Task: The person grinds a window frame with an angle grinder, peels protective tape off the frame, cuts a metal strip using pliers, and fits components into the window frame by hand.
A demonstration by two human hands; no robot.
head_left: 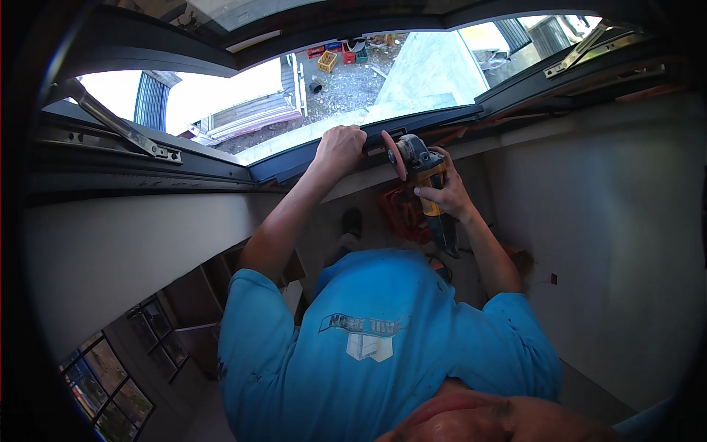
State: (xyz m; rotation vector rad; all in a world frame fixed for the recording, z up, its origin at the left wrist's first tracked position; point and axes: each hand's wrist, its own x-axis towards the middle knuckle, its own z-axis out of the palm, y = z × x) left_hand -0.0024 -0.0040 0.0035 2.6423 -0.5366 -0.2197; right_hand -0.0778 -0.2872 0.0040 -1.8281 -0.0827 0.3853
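While the view looks down over the blue shirt: both arms reach up to the lower edge of an open window.
Left hand (339, 149): fingers curled together over the dark window frame (294, 166), gripping its lower edge; thumb side faces the grinder.
Right hand (445, 193): fingers wrapped tight round the yellow body of an angle grinder (426, 177); fingertips show on the near side.
Grinder position: held up at the frame's lower edge, just right of the left hand, its head toward the frame and its dark rear handle pointing down toward the person.
Disc (396, 156): a reddish disc stands edge-on between the two hands, close to the frame; whether it touches the frame I cannot tell, since the view is small there.
Window stay (121, 125): a metal arm on the left props the sash open.
Outside: gravel ground with coloured crates (335, 55) far below.
Below the hands: a red case (401, 210), partly hidden by the right forearm.
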